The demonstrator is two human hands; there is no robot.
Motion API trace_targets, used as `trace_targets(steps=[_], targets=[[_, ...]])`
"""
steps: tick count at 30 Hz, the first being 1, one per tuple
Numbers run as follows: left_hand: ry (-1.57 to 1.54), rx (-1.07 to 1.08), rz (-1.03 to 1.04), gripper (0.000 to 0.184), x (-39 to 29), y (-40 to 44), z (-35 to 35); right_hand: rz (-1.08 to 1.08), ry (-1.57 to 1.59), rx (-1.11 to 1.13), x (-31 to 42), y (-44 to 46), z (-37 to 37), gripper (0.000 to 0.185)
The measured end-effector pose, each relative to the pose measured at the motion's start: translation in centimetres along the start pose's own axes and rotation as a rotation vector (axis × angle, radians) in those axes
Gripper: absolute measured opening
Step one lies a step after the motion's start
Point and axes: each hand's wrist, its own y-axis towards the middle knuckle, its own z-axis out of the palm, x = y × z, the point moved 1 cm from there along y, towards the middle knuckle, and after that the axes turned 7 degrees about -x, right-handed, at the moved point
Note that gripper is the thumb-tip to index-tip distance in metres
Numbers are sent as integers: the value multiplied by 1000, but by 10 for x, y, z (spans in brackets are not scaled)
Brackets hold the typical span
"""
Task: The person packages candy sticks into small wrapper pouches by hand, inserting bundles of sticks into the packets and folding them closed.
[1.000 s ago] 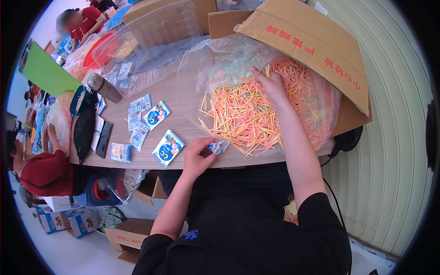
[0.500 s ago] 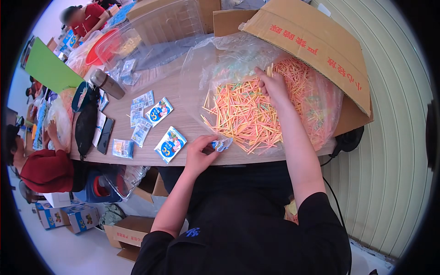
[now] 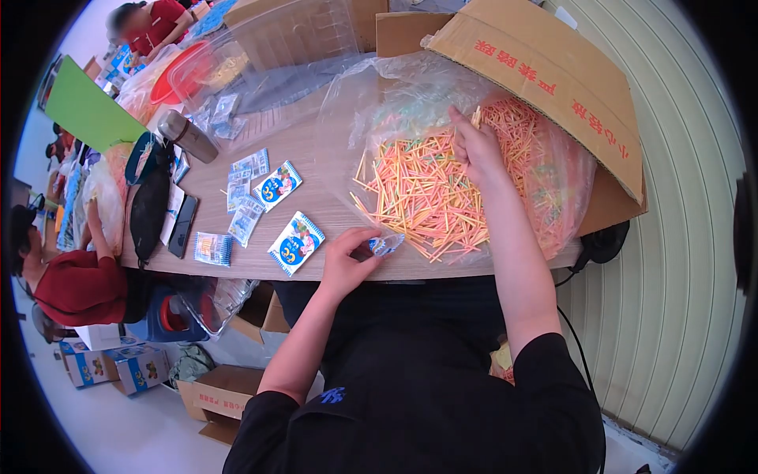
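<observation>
My left hand (image 3: 350, 259) rests at the table's front edge, its fingers closed on a small blue-and-white packet (image 3: 386, 244). My right hand (image 3: 478, 152) is over the heap of thin pink and yellow sticks (image 3: 422, 189), pinching a few pale sticks (image 3: 476, 117) that poke up above the fingers. The heap lies in a clear plastic bag (image 3: 339, 130) spread from a tipped cardboard box (image 3: 545, 71). Left of my left hand lie a printed packet (image 3: 296, 243), a second printed packet (image 3: 277, 186) and several packets with their clear sides up (image 3: 212, 249).
A steel flask (image 3: 188, 136), a phone (image 3: 183, 227) and a dark pouch (image 3: 150, 213) stand along the left side. Behind them are a clear plastic tray (image 3: 268, 47) and a red basin (image 3: 178, 75). Co-workers in red shirts (image 3: 83, 286) sit to the left.
My right hand has shifted slightly right, still pinching sticks. My left hand keeps hold of the packet in nearly the same place. The whole view has tilted a little.
</observation>
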Motion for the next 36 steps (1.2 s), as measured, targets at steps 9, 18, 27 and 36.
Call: trace_targets(steps=[9, 18, 27, 36], targets=[[-1091, -12, -298, 41, -48, 9, 37, -9, 452, 13, -18, -85, 75, 40], [-1454, 81, -414, 43, -43, 4, 47, -476, 14, -83, -37, -108, 74, 39], [-1504, 98, -373, 41, -56, -6, 33, -422, 70, 18, -43, -128, 74, 35], [-342, -127, 431, 34, -113, -11, -3, -974, -250, -108, -33, -133, 60, 38]])
